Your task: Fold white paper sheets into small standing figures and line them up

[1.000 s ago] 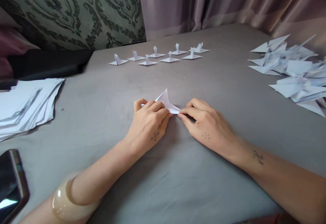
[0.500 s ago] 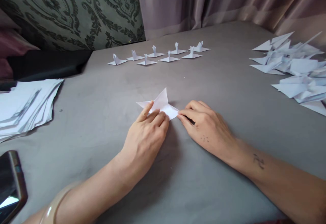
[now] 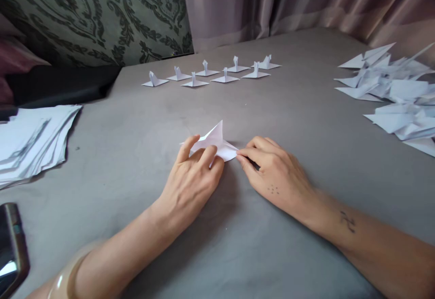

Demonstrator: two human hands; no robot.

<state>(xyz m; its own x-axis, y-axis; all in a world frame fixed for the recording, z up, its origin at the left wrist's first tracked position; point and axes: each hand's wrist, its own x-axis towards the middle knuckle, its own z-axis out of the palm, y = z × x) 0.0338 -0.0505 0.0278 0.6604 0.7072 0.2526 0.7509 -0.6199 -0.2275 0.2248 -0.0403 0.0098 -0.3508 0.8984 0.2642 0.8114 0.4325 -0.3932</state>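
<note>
Folded paper (image 3: 227, 151) on tabletop (image 3: 272, 118), betw. hands; long axis approx. L–R, one flap up. R hand (image 3: 276, 168): grip pinched on R tip, paper lying L of it. L hand (image 3: 192, 179) nearer bulk, fingers spread; can't tell if gripping.

Folded paper (image 3: 219, 140) blocks gap between my left hand (image 3: 192, 179) and my right hand (image 3: 277, 167). Beyond both, open counter (image 3: 244, 113) up to paper figures (image 3: 225, 78). Far right of right hand, paper heap (image 3: 404, 88) obstructs; far left of left hand, sheet stack (image 3: 34, 140) and phone (image 3: 7, 244).
</note>
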